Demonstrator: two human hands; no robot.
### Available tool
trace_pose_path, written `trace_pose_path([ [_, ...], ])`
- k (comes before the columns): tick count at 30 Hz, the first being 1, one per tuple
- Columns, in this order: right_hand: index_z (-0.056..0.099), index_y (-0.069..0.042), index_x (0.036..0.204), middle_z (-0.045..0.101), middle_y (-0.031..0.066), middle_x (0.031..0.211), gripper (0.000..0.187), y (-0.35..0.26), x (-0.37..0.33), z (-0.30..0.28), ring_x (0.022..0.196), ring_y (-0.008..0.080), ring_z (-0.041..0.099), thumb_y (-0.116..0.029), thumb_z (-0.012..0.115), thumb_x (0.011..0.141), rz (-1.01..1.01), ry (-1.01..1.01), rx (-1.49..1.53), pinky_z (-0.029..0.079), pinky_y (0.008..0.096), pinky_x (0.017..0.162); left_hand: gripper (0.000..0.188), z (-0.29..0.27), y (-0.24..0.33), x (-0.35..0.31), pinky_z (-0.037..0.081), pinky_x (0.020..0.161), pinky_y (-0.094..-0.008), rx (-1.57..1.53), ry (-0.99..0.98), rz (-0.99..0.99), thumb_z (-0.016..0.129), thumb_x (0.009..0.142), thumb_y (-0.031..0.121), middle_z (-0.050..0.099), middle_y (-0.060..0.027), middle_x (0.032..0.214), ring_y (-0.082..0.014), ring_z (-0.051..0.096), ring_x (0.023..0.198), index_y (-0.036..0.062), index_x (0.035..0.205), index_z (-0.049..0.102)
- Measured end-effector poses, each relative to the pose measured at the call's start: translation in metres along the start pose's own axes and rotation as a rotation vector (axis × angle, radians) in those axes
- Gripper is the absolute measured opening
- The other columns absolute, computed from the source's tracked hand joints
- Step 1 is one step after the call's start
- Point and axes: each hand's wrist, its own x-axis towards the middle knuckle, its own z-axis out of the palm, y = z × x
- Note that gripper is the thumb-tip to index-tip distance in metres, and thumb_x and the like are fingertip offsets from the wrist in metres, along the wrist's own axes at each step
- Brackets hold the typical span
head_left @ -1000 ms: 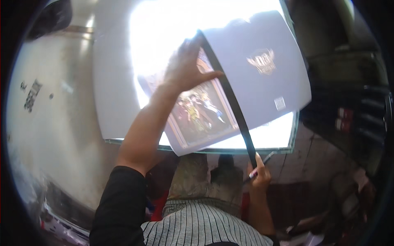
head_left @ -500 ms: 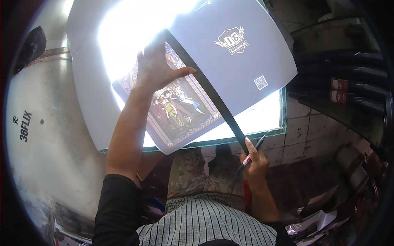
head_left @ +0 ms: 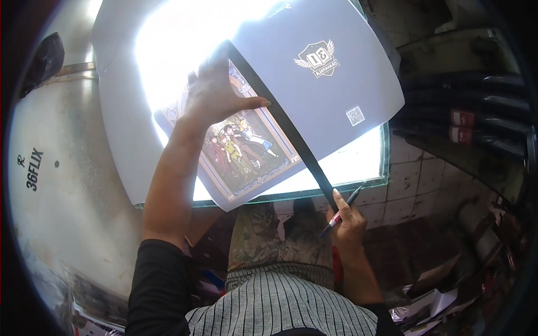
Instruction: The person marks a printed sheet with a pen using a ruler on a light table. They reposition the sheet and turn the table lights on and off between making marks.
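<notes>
A large printed sheet (head_left: 342, 103) with a dark blue-grey cover design lies on a brightly lit glass light table (head_left: 352, 159). One half carries a winged emblem and a small square code; the other shows a framed picture (head_left: 244, 148) of several cartoon figures. Diagonally across the sheet runs a long black ruler-like strip (head_left: 297, 140). My left hand (head_left: 216, 98) lies spread on the picture half, its thumb touching the strip, its fingertips partly lost in glare. Beyond the table's near edge, my right hand (head_left: 350, 221) grips the strip's near end and a dark pen (head_left: 354, 194).
To the left stands a pale, scuffed surface (head_left: 73, 196) with a dark bag (head_left: 45, 64) at its far end. Dark wrapped rolls (head_left: 476, 109) with red labels lie at the right. Papers (head_left: 434, 302) and clutter fill the lower right, above a tiled floor (head_left: 412, 171).
</notes>
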Motion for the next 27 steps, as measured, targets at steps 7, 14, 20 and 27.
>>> trace_pose_path([
  [7,0.040,-0.008,0.152,0.069,0.0178,0.101,0.060,0.018,0.015,-0.023,0.075,0.0232,0.067,-0.021,0.064,0.099,0.022,0.302,0.227,0.055,0.0355,0.069,0.153,-0.023,0.000,-0.006,0.007,0.123,-0.0599,-0.022,-0.120,-0.127,0.079,0.055,0.082,0.008,-0.0261,0.167,-0.0414,0.002,0.156,-0.0037,0.159,0.007],
  [14,0.070,0.002,0.110,0.072,0.0132,0.098,0.015,-0.069,0.234,0.032,0.080,0.0151,0.071,-0.007,0.064,0.098,-0.228,0.092,0.802,0.058,0.0280,0.070,0.152,-0.017,0.009,-0.001,0.010,0.125,-0.0578,-0.058,-0.130,-0.096,0.082,0.056,0.078,0.003,-0.0240,0.167,-0.0387,0.001,0.156,-0.0036,0.159,0.005],
  [20,0.075,0.000,0.097,0.073,0.0159,0.081,0.034,-0.118,0.356,0.106,0.071,0.0258,0.072,-0.032,0.064,0.096,-0.267,0.006,0.388,0.055,0.0377,0.071,0.146,-0.027,0.008,-0.008,0.012,0.126,-0.0572,-0.089,-0.135,-0.114,0.082,0.061,0.073,0.005,-0.0230,0.168,-0.0387,0.001,0.156,-0.0028,0.159,0.006],
  [27,0.075,-0.003,0.091,0.070,0.0111,0.067,0.036,-0.126,0.366,0.120,0.063,0.0277,0.069,-0.036,0.062,0.097,-0.338,-0.001,0.219,0.052,0.0397,0.071,0.145,-0.029,0.005,-0.010,0.010,0.126,-0.0580,-0.089,-0.161,-0.114,0.083,0.061,0.073,0.007,-0.0212,0.168,-0.0371,0.003,0.156,-0.0015,0.160,0.007],
])
